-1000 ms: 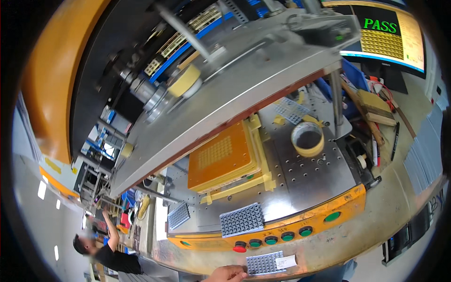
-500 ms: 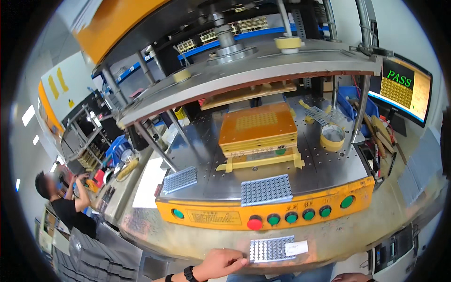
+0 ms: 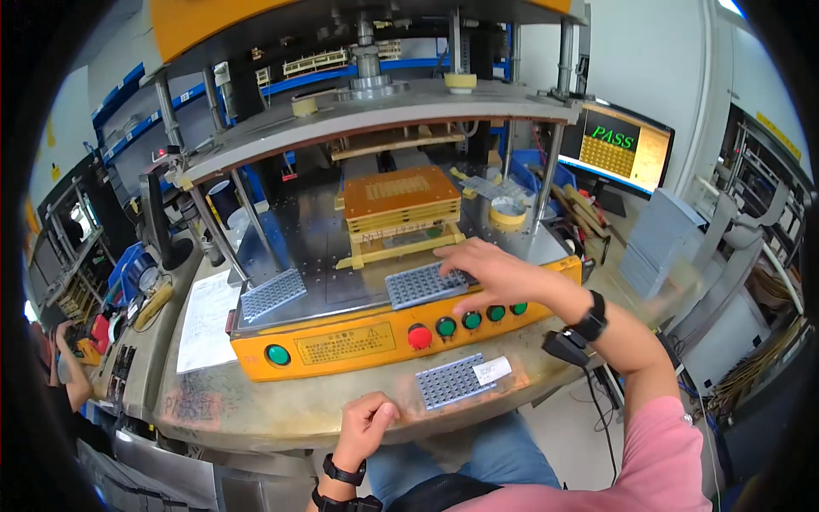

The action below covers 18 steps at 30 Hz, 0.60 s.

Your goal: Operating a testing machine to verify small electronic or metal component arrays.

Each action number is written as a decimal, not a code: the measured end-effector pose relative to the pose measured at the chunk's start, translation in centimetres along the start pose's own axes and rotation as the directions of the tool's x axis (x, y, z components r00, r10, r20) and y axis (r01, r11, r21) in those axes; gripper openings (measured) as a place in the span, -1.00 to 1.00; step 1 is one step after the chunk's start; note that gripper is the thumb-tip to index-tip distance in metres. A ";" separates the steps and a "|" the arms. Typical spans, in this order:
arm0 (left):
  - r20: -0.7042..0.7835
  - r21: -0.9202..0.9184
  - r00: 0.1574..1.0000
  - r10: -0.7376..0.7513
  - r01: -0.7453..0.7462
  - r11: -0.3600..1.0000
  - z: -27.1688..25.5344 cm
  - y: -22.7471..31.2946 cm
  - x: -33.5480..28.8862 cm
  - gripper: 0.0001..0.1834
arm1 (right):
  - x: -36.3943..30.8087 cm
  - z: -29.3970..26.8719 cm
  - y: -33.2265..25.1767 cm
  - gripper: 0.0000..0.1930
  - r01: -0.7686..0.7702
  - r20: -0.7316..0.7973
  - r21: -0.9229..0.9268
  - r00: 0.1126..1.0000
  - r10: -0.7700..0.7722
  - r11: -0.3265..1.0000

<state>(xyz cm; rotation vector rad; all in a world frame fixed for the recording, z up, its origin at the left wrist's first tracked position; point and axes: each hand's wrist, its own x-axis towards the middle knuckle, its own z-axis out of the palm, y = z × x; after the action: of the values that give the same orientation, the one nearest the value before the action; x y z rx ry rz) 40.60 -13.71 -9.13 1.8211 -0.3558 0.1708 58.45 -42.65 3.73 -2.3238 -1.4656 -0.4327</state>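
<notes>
My right hand (image 3: 493, 271) reaches over the press bed with its fingers spread. Its fingertips are over the right end of a grey panel (image 3: 414, 286) with rows of small cells, and the thumb hangs near the panel's front edge. I cannot tell how firmly they touch. My left hand (image 3: 367, 422) rests at the bench's front edge, fingers curled in, with nothing visible in it. Just right of it a similar panel (image 3: 444, 386) lies on the bench, a white paper label (image 3: 492, 370) at its right end. A third panel (image 3: 273, 294) lies on the bed's left front corner.
An orange-topped stacked fixture (image 3: 401, 192) stands on the bed under the press's raised plate (image 3: 375, 119). Red and green buttons (image 3: 419, 336) line the yellow front. A tape roll (image 3: 508, 212) and a monitor (image 3: 618, 149) are at the right. Another person (image 3: 72, 375) works far left.
My right hand has come up from the lower right edge to the middle panel on the bed. My left hand has drawn its fingers in beside the labelled panel. The view has shifted.
</notes>
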 end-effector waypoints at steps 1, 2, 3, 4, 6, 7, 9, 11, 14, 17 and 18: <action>0.011 -0.011 1.000 0.008 -0.008 1.000 0.1 -0.3 -0.2 -0.73 | 0.7 0.6 1.0 -0.43 0.009 0.047 -0.068 0.999 -0.005 0.998; 0.024 -0.021 1.000 0.016 -0.016 1.000 0.1 -0.5 -0.1 -0.73 | 1.2 0.8 1.9 -0.39 0.018 0.092 -0.136 0.996 -0.006 0.991; 0.020 -0.036 0.999 0.038 -0.037 0.999 0.2 -0.4 -0.4 -0.76 | 2.1 1.1 1.8 -0.39 -0.053 0.202 -0.040 0.977 0.060 0.998; 0.015 -0.037 0.999 0.039 -0.038 0.999 0.2 -0.3 -0.5 -0.76 | 2.4 1.2 1.6 -0.39 -0.048 0.204 -0.040 0.977 0.055 0.998; 0.055 0.060 0.989 0.136 -0.139 0.988 0.1 -0.3 -0.8 -0.79 | 2.9 1.6 0.8 -0.42 -0.136 0.326 -0.057 0.934 0.147 0.989; 0.065 0.067 0.989 0.135 -0.140 0.988 0.1 -0.5 -1.0 -0.83 | 2.6 1.9 0.5 -0.42 -0.098 0.276 -0.074 0.954 0.115 0.992; 0.064 0.082 0.985 0.159 -0.163 0.983 0.2 -0.4 -1.0 -0.83 | 2.0 2.1 -0.4 -0.43 -0.058 0.243 -0.122 0.966 0.086 0.991; 0.069 0.114 0.977 0.202 -0.209 0.971 0.5 0.1 -0.5 -0.84 | 1.5 2.4 0.0 -0.46 -0.004 0.156 -0.131 0.987 0.024 0.991; 0.079 0.132 0.976 0.204 -0.213 0.968 0.5 -0.3 -0.3 -0.83 | 2.3 -0.5 -0.8 -0.45 -0.254 0.262 0.128 0.941 0.214 0.959; 0.119 -0.158 0.987 -0.105 0.124 0.980 0.2 -0.3 -0.8 -0.85 | 2.1 -1.6 -0.6 -0.49 -0.497 0.440 0.743 0.867 0.232 0.449; 0.122 -0.158 0.987 -0.103 0.121 0.980 0.0 0.2 -0.5 -0.85 | 1.8 -1.7 -0.9 -0.49 -0.497 0.438 0.742 0.867 0.235 0.450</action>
<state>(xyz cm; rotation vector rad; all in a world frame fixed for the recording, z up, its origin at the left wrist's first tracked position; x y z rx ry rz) 40.07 -13.74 -9.08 1.6850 -0.3357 -0.0403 58.32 -41.62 6.16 -1.7840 -0.8551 0.6528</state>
